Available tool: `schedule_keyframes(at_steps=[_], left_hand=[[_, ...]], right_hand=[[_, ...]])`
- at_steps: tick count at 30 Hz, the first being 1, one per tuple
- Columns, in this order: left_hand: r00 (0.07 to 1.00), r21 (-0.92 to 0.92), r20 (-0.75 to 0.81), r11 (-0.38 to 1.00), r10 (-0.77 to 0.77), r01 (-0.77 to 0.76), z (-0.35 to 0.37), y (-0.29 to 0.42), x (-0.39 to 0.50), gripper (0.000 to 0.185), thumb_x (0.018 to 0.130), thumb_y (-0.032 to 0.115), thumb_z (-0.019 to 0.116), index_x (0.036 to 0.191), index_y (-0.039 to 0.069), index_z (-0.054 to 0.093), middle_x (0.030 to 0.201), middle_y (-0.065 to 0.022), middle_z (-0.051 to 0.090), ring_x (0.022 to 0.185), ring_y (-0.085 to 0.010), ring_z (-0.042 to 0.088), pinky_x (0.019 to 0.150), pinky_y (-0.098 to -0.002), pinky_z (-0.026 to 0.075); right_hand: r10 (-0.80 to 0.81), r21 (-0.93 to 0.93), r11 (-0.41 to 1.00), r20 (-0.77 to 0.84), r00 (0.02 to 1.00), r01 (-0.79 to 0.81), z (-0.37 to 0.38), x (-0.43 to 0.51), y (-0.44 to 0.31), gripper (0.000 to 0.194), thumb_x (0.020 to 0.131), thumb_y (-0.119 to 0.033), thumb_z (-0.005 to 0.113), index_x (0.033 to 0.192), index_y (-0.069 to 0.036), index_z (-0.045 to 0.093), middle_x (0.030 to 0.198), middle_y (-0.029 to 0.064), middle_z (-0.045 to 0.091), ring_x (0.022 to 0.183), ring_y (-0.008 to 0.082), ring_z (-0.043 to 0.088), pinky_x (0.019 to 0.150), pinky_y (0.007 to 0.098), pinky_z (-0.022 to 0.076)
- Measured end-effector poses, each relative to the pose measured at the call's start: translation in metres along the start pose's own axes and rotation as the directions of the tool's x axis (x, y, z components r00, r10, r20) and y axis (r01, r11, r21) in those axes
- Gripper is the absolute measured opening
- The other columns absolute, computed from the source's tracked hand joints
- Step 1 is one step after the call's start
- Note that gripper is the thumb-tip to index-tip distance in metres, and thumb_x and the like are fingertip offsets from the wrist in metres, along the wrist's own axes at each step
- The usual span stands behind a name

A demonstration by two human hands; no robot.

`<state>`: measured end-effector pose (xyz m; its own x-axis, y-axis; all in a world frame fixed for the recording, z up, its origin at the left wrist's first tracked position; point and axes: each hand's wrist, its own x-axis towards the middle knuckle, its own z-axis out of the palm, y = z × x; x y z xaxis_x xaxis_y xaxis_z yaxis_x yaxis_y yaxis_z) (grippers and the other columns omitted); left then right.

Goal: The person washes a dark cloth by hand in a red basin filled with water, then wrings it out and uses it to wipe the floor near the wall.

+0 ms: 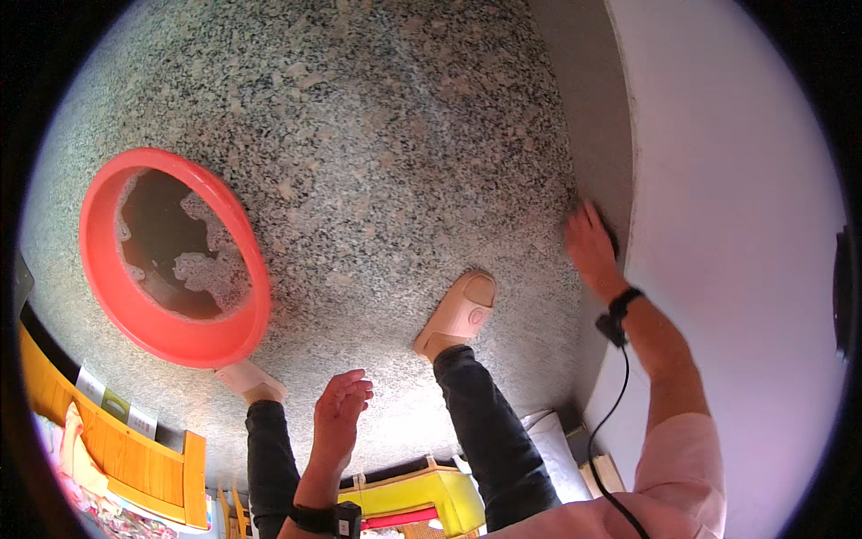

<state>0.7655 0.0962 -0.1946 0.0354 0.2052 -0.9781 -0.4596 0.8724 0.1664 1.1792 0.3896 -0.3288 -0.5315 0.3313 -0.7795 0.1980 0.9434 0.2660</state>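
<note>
My right hand (591,250) presses against the grey baseboard (599,128) at the foot of the wall, its fingers blurred. A dark object (611,236), perhaps a cloth or brush, shows from under that hand; most of it is hidden. My left hand (342,407) hangs above the floor between my legs, fingers loosely bent and nothing in it. To the left on the speckled floor (377,168) stands a red plastic basin (168,343). Murky greyish water (165,229) with patches of foam (212,276) lies inside it.
Pink slippers (458,313) are on my feet, one beside the basin. A cable (609,418) runs from the right wrist band up my arm. Behind me are a wooden bed frame (135,465), yellow-green furniture (411,495) and a pale bag (555,451). The white wall (727,222) rises at right.
</note>
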Motion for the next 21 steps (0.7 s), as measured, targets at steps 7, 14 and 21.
schedule_keyframes(at_steps=[7, 14, 21], left_hand=[[0.999, 0.034, 0.006, 0.999, -0.042, 0.042, -0.001, -0.009, 0.004, 0.027, 0.100, 0.013, 0.053, 0.124, 0.002, 0.056, 0.107, -0.0072, 0.066, 0.097, -0.0151, 0.061, 0.084, -0.0289, 0.048], [0.996, 0.103, 0.013, 0.991, -0.089, 0.088, -0.025, -0.011, -0.012, 0.026, 0.099, 0.010, 0.053, 0.124, 0.003, 0.057, 0.107, -0.0088, 0.066, 0.097, -0.0156, 0.062, 0.084, -0.0294, 0.048], [0.997, 0.127, 0.033, 0.990, -0.072, 0.068, -0.033, -0.008, -0.012, 0.025, 0.098, 0.010, 0.055, 0.122, 0.003, 0.058, 0.106, -0.0080, 0.066, 0.096, -0.0156, 0.062, 0.085, -0.0295, 0.048]], right_hand=[[0.192, -0.112, 0.969, -0.215, 0.958, -0.219, -0.037, 0.064, 0.034, 0.040, 0.090, -0.017, 0.051, 0.126, -0.001, 0.057, 0.139, 0.0174, 0.050, 0.137, 0.0337, 0.037, 0.121, 0.0468, 0.0192], [0.445, 0.117, 0.867, 0.251, 0.860, -0.483, 0.073, -0.056, -0.114, 0.036, 0.094, -0.019, 0.050, 0.126, -0.005, 0.057, 0.141, 0.0161, 0.047, 0.140, 0.0320, 0.031, 0.116, 0.0493, 0.0222], [0.911, 0.764, -0.111, 0.334, 0.243, -0.635, 0.066, 0.003, -0.112, 0.044, 0.071, -0.009, 0.066, 0.115, -0.005, 0.063, 0.114, 0.0162, 0.063, 0.116, 0.0368, 0.051, 0.101, 0.0497, 0.0347]])
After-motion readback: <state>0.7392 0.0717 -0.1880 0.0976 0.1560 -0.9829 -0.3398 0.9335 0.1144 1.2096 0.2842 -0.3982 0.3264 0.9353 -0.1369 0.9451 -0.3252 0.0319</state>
